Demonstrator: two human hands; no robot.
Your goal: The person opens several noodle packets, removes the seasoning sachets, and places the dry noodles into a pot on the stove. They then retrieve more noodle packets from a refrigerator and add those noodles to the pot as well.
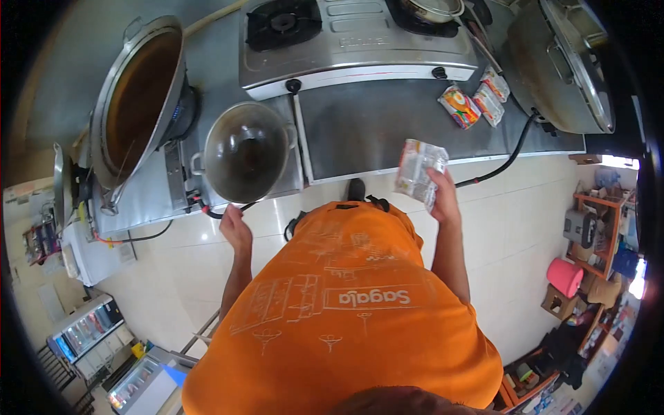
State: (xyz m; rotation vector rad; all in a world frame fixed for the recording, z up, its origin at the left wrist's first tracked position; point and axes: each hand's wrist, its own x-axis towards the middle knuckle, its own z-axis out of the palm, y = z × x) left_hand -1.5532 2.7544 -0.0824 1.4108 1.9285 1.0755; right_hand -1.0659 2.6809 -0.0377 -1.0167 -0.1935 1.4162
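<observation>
My right hand (pixel 444 196) holds a crumpled silver and white packet (pixel 420 171) by its right edge, in front of the counter's edge. Just below the wok (pixel 247 152), my left hand (pixel 236 227) has its fingers curled together; whether anything small is between them is hidden. The wok is grey with two side handles and has a dark, shiny inside. An orange and red packet (pixel 459 107) lies on the steel counter (pixel 387 128), with more white and red packets (pixel 489 105) beside it.
A two-burner stove (pixel 360 52) stands at the back, with a small pan (pixel 436 8) on its right burner. A large pot of brown liquid (pixel 142 97) is at the left, a large lidded pot (pixel 553 76) at the right. A black hose (pixel 508 164) hangs over the counter's front edge.
</observation>
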